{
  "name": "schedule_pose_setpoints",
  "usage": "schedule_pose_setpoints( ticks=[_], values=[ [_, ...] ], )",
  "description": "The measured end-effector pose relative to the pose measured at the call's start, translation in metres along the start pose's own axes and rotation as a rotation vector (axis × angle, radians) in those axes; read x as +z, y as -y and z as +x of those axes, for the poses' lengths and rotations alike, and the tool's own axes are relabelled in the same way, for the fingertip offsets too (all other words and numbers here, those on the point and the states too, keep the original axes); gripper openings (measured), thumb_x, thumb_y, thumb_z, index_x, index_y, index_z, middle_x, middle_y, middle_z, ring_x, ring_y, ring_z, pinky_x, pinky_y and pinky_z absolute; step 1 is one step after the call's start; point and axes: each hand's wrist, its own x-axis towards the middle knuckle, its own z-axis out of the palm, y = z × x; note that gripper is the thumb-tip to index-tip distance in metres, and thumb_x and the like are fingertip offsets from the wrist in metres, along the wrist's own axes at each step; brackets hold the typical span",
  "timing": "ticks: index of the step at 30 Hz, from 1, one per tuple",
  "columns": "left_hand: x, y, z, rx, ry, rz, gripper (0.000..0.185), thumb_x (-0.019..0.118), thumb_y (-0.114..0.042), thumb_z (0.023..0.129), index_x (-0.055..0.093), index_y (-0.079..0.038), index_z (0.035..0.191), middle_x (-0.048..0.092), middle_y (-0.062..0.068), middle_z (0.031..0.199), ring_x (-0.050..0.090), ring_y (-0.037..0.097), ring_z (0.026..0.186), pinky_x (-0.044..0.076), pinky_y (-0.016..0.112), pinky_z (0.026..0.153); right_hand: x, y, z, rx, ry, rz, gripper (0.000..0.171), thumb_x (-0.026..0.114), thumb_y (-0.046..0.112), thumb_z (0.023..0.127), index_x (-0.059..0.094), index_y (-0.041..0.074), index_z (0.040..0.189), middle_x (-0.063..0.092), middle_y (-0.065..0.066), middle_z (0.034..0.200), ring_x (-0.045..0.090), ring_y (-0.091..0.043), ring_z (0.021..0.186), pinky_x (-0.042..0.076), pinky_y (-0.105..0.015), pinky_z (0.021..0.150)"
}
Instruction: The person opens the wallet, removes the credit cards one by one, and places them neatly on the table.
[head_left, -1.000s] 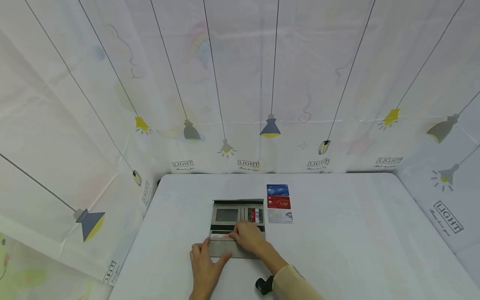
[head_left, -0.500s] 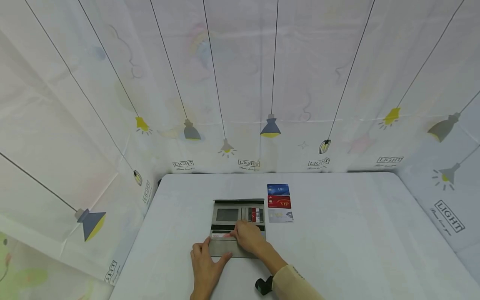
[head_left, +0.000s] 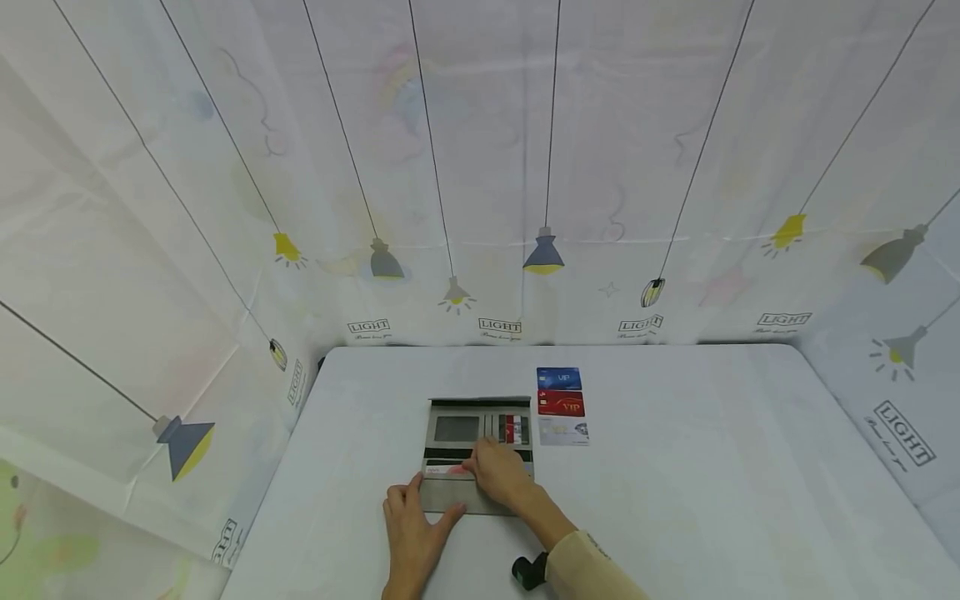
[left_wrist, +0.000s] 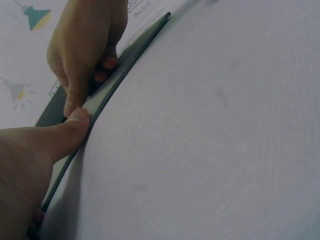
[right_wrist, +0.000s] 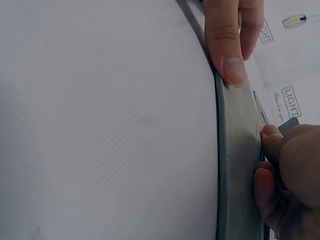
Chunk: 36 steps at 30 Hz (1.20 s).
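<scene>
On white table (head_left: 675,467), open grey wallet (head_left: 477,454), cards inside

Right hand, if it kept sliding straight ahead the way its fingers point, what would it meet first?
Probably the pink card in the open wallet, right at the right hand fingers; whether they already touch it is unclear.

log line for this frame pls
left hand: presses wallet edge | right hand: pinches card at slot | three cards beside wallet
</scene>
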Motion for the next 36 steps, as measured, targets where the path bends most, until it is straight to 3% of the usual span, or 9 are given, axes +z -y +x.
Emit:
schedule_pose_setpoints(
  ticks=[8, 17, 24, 30, 36],
  values=[
    [0.0016, 0.0009, 0.0007, 0.011, -0.013, 0.005, 0.094, 0.084, -0.060, 0.067, 0.058, 0.003, 0.133, 0.042, 0.008, 0.100, 0.040, 0.021, 0.094, 0.037, 0.036, 0.080, -0.0029, 0.0010, -0.0013, 0.008, -0.006, 0.021, 0.021, 0.067, 0.026, 0.096, 0.059, 0.011, 0.084, 0.055, -0.001, 0.082, 0.050, -0.011, 0.068, 0.045, -0.031, 0.061],
    [0.0006, -0.0002, 0.0017, -0.006, 0.000, 0.003, 0.095, 0.085, -0.059, 0.067, 0.057, 0.002, 0.134, 0.043, 0.008, 0.102, 0.040, 0.021, 0.096, 0.037, 0.037, 0.082, 0.0007, 0.0013, 0.0025, -0.005, -0.024, -0.049, 0.025, 0.065, 0.029, 0.097, 0.060, 0.008, 0.086, 0.058, -0.005, 0.083, 0.059, -0.016, 0.068, 0.051, -0.035, 0.060],
    [-0.0007, -0.0011, 0.0005, -0.013, 0.007, -0.002, 0.094, 0.086, -0.058, 0.068, 0.057, 0.002, 0.135, 0.042, 0.008, 0.102, 0.039, 0.020, 0.096, 0.037, 0.037, 0.082, -0.0005, 0.0035, 0.0026, 0.007, -0.007, -0.046, 0.023, 0.063, 0.029, 0.099, 0.059, 0.009, 0.089, 0.058, -0.005, 0.086, 0.054, -0.014, 0.064, 0.048, -0.033, 0.058],
    [-0.0011, -0.0001, -0.0004, -0.010, 0.010, 0.000, 0.094, 0.084, -0.059, 0.069, 0.057, 0.003, 0.134, 0.042, 0.008, 0.102, 0.039, 0.020, 0.095, 0.037, 0.036, 0.081, -0.0030, 0.0042, -0.0009, -0.093, -0.026, -0.017, 0.016, 0.067, 0.029, 0.096, 0.062, 0.015, 0.093, 0.053, 0.003, 0.087, 0.047, -0.007, 0.067, 0.045, -0.026, 0.060],
    [-0.0009, 0.0004, 0.0000, 0.010, -0.002, 0.012, 0.094, 0.083, -0.060, 0.069, 0.057, 0.003, 0.134, 0.042, 0.008, 0.101, 0.038, 0.020, 0.094, 0.036, 0.036, 0.080, -0.0021, 0.0046, -0.0021, -0.149, -0.045, -0.030, 0.013, 0.068, 0.029, 0.095, 0.066, 0.016, 0.096, 0.055, 0.004, 0.090, 0.049, -0.006, 0.068, 0.048, -0.025, 0.064]
  ],
)
